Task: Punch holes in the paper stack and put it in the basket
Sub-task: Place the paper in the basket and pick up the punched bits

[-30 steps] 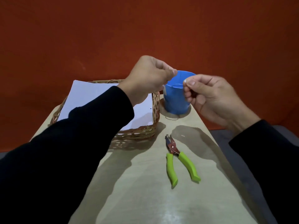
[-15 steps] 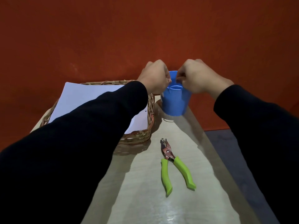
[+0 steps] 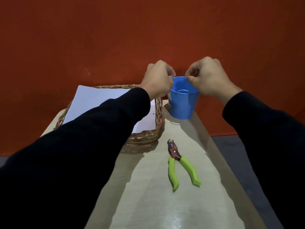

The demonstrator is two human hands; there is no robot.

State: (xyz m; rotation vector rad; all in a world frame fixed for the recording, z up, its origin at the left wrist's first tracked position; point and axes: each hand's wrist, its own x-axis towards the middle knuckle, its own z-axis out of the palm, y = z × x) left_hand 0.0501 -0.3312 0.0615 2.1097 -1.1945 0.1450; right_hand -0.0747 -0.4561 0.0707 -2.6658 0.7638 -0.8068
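Observation:
A white paper stack [image 3: 102, 103] lies in the wicker basket [image 3: 145, 139] at the table's back left, with a small punched hole showing near its right edge. The hole punch [image 3: 175, 156], which has green handles, lies untouched on the table in front of a blue bucket [image 3: 181, 106]. My left hand [image 3: 156, 78] and my right hand [image 3: 208, 76] hover over the bucket's rim, one on each side. Both have their fingers curled and fingertips pinched at the rim. I see nothing between the fingers. My left sleeve hides much of the paper.
The pale wooden table [image 3: 165, 204] is narrow, and its right edge drops to a grey floor [image 3: 231, 146]. An orange-red wall [image 3: 148, 38] stands just behind the basket and the bucket.
Both hands have reached farther forward and lower, from in front of the bucket to its rim. The view shifted a little. Basket, paper and hole punch stayed put.

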